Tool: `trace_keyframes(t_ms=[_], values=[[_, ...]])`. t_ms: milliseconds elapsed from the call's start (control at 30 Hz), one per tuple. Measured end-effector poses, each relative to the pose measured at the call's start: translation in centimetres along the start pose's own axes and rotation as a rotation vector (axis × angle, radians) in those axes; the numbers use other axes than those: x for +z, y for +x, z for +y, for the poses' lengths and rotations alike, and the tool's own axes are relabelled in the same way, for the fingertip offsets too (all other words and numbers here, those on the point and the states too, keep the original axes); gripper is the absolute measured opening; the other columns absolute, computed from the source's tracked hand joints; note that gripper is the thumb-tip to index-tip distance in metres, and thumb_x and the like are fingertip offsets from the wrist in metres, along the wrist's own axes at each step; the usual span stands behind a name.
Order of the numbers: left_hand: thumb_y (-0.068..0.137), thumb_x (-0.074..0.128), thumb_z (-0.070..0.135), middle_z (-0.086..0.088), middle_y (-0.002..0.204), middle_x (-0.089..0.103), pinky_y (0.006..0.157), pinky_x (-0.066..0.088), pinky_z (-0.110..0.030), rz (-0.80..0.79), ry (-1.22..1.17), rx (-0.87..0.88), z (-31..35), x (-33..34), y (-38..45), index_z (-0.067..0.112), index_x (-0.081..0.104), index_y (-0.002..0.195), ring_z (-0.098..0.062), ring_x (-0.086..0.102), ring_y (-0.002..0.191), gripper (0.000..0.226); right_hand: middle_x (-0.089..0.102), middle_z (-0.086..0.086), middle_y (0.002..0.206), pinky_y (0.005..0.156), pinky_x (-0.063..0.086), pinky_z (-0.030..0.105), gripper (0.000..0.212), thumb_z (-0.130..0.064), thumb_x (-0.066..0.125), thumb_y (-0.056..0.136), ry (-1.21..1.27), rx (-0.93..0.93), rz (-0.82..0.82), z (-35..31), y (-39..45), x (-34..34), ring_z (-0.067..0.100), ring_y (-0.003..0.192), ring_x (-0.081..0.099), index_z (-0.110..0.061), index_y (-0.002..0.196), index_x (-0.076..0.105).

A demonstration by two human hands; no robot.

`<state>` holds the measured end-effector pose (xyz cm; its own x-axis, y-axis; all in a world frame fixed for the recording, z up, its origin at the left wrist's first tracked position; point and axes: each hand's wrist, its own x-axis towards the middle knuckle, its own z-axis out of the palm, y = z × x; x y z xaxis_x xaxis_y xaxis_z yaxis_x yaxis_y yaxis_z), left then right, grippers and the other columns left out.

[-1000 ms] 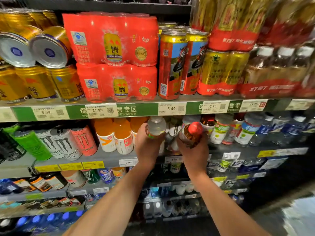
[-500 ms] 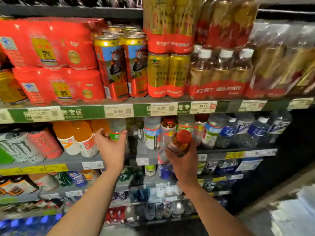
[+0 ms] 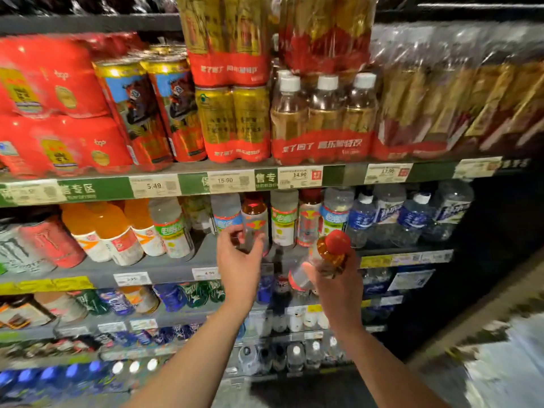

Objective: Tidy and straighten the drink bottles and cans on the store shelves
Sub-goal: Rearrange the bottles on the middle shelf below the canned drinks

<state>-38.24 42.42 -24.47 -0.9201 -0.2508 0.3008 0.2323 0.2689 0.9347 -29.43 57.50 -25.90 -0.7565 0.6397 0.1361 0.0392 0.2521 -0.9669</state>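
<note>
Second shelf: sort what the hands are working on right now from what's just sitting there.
In hand:
- red-cap bottle, tilted, in right hand
- amber bottle, upright on shelf, left hand reaching to it

Just sitting:
- orange bottles
- water bottles
- Monster cans

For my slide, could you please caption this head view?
Right hand holds a red-capped bottle tilted; left hand reaches toward shelf bottles.

Price tags (image 3: 155,186) (blurred) line the shelf edge (image 3: 97,189).
</note>
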Motion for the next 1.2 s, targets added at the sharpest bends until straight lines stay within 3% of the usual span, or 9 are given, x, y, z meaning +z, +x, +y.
trace_keyframes(t_ms=[167, 300, 400, 467, 633, 800, 900, 1033, 1200], values=[[0.082, 0.081, 0.029, 0.003, 0.092, 0.063, 0.074, 0.047, -0.018, -0.154, -0.043, 0.013, 1.1, 2.6, -1.5, 0.023, 0.06, 0.109, -0.008, 0.06, 0.083, 0.034, 0.063, -0.018, 0.099, 0.075, 0.043, 0.024, 0.062, -0.029, 0.088, 0.07, -0.02, 0.02, 0.087, -0.3, -1.1, -1.9, 0.006, 0.087, 0.061, -0.031, 0.12, 0.052], [0.082, 0.081, 0.028, 0.008, 0.103, 0.06, 0.072, 0.05, -0.019, -0.281, -0.09, 0.07, 2.4, 4.9, -3.0, 0.019, 0.063, 0.116, -0.008, 0.06, 0.089, 0.039, 0.059, -0.025, 0.094, 0.077, 0.043, 0.021, 0.06, -0.027, 0.089, 0.069, -0.031, 0.032, 0.153, 0.4, -1.3, -3.7, -0.006, 0.083, 0.057, -0.032, 0.114, 0.049], [0.084, 0.08, 0.021, 0.006, 0.112, 0.055, 0.074, 0.049, -0.011, -0.361, -0.095, 0.12, 3.6, 7.1, -3.5, 0.012, 0.062, 0.119, 0.0, 0.058, 0.098, 0.04, 0.062, -0.019, 0.096, 0.086, 0.045, 0.026, 0.061, -0.027, 0.09, 0.068, -0.035, 0.038, 0.192, 0.9, -1.2, -5.6, 0.0, 0.084, 0.06, -0.026, 0.115, 0.052], [0.083, 0.08, 0.021, 0.01, 0.11, 0.053, 0.081, 0.052, -0.019, -0.391, -0.07, 0.131, 4.3, 9.1, -3.3, 0.013, 0.06, 0.122, -0.005, 0.059, 0.1, 0.045, 0.063, -0.017, 0.097, 0.085, 0.046, 0.027, 0.061, -0.028, 0.09, 0.068, -0.015, 0.059, 0.211, 1.3, -0.6, -7.0, 0.005, 0.087, 0.062, -0.027, 0.115, 0.051], [0.079, 0.083, 0.021, 0.004, 0.118, 0.049, 0.092, 0.037, -0.018, -0.315, 0.072, 0.13, 5.6, 13.7, -3.1, 0.008, 0.049, 0.137, -0.011, 0.049, 0.112, 0.069, 0.064, -0.021, 0.096, 0.073, 0.043, 0.011, 0.059, -0.022, 0.089, 0.07, 0.047, 0.1, 0.191, 2.6, 1.7, -10.3, -0.012, 0.081, 0.061, -0.032, 0.115, 0.052], [0.071, 0.087, 0.043, -0.013, 0.106, 0.062, 0.086, 0.049, -0.041, -0.208, 0.269, 0.041, 6.4, 17.8, -2.1, 0.005, 0.059, 0.106, -0.031, 0.056, 0.108, 0.058, 0.066, -0.018, 0.095, 0.072, 0.044, 0.004, 0.058, -0.012, 0.088, 0.07, 0.075, 0.122, 0.109, 4.4, 5.1, -13.1, -0.013, 0.084, 0.063, -0.023, 0.117, 0.056], [0.072, 0.086, 0.043, -0.016, 0.107, 0.061, 0.085, 0.045, -0.041, -0.107, 0.314, -0.008, 7.1, 19.1, -2.1, 0.002, 0.059, 0.102, -0.034, 0.057, 0.106, 0.058, 0.058, -0.02, 0.09, 0.072, 0.036, -0.005, 0.055, -0.009, 0.089, 0.068, 0.001, 0.034, 0.082, 5.2, 7.0, -13.9, -0.026, 0.083, 0.054, -0.012, 0.112, 0.057], [0.067, 0.09, 0.036, -0.011, 0.107, 0.053, 0.086, 0.044, -0.037, -0.009, 0.281, 0.035, 7.2, 19.7, -3.4, 0.006, 0.056, 0.106, -0.031, 0.053, 0.105, 0.059, 0.068, -0.012, 0.092, 0.081, 0.048, 0.015, 0.053, -0.009, 0.088, 0.07, 0.049, 0.056, -0.012, 6.5, 8.3, -14.4, -0.007, 0.083, 0.064, -0.012, 0.111, 0.055], [0.069, 0.089, 0.033, 0.01, 0.112, 0.057, 0.086, 0.051, -0.028, -0.018, 0.153, 0.023, 7.3, 18.6, -6.2, 0.032, 0.043, 0.117, -0.012, 0.061, 0.104, 0.067, 0.07, -0.006, 0.096, 0.088, 0.054, 0.032, 0.051, -0.012, 0.088, 0.071, 0.125, 0.069, -0.075, 6.7, 9.5, -14.0, 0.01, 0.089, 0.069, -0.031, 0.105, 0.055]])
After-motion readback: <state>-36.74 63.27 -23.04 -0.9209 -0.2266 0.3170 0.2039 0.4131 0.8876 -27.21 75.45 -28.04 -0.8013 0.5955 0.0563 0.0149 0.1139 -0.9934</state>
